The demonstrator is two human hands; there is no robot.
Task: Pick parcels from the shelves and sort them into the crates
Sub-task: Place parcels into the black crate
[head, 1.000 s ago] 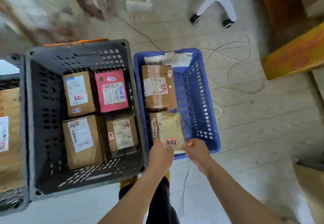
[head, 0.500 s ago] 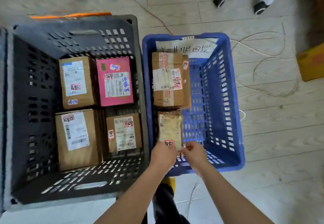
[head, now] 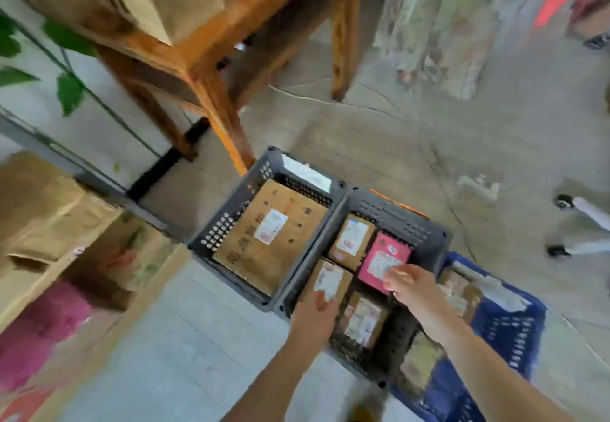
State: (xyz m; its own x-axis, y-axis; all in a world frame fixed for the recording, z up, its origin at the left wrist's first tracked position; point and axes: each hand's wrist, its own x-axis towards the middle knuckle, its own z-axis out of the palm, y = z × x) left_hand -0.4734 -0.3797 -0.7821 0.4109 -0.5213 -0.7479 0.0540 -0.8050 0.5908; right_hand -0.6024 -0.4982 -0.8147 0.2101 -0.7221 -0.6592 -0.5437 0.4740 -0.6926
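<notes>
**Four parcels in the middle grey crate [head: 401, 220], left hand [head: 313, 316] and right hand [head: 409, 286] above them.**
It holds three brown parcels and a pink parcel [head: 376, 263]. The right hand's fingers are loosely spread over the pink one and hold nothing. The left hand covers the near-left brown parcel [head: 330, 276]; I cannot tell how its fingers lie. The left grey crate [head: 264, 171] holds one large cardboard box [head: 267, 240], and the blue crate [head: 515, 329] holds blurred brownish parcels.
</notes>
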